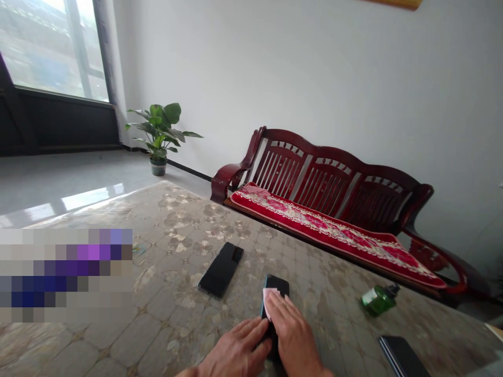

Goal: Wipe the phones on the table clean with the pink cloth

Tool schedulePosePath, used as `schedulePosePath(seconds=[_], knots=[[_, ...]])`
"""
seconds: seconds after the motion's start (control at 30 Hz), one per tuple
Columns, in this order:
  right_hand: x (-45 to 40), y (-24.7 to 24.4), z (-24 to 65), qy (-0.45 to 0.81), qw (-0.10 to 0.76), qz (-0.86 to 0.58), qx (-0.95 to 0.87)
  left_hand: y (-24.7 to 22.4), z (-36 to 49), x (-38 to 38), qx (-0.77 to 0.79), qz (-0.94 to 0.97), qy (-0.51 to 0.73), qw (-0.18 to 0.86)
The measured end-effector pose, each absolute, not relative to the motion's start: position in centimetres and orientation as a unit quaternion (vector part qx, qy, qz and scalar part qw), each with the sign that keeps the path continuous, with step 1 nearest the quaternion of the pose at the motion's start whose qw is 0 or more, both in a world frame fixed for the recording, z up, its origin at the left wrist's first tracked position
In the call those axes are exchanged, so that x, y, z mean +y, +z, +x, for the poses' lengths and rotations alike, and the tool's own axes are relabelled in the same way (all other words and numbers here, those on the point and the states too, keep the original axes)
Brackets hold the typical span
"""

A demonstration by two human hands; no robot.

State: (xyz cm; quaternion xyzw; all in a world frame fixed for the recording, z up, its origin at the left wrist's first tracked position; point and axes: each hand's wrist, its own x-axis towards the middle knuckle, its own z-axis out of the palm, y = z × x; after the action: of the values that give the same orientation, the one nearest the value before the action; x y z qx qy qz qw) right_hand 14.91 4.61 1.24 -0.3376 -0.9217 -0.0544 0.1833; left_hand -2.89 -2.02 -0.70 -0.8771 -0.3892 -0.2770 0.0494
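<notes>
A dark phone (280, 284) lies on the patterned tablecloth (188, 230) in front of me, partly covered by my hands. My right hand (293, 330) presses a folded pink cloth (270, 296) flat on its screen, fingers together. Against the phone's left and lower edge rests my left hand (239, 348), its fingers bent round the side. A second black phone (222, 269) lies face up to the left, touched by neither hand.
A green bottle (379, 300) lies on its side at the right, with another dark phone (403, 356) nearer the front edge. Beyond the table stand a red wooden bench (306, 178) and a potted plant (158, 166). A blurred patch covers the left side.
</notes>
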Motion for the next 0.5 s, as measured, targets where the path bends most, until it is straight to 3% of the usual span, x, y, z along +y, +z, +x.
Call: schedulePosePath(seconds=[0.23,0.5], knots=[[8.4,2.6,12.0,-0.055,0.170,-0.419,-0.890,-1.2,-3.2,-2.1,-0.393,-0.880,-0.256,0.075],[3.8,1.4,15.8,-0.071,0.192,-0.323,-0.924,-1.0,-2.8,-2.1,-0.393,-0.875,-0.273,0.071]])
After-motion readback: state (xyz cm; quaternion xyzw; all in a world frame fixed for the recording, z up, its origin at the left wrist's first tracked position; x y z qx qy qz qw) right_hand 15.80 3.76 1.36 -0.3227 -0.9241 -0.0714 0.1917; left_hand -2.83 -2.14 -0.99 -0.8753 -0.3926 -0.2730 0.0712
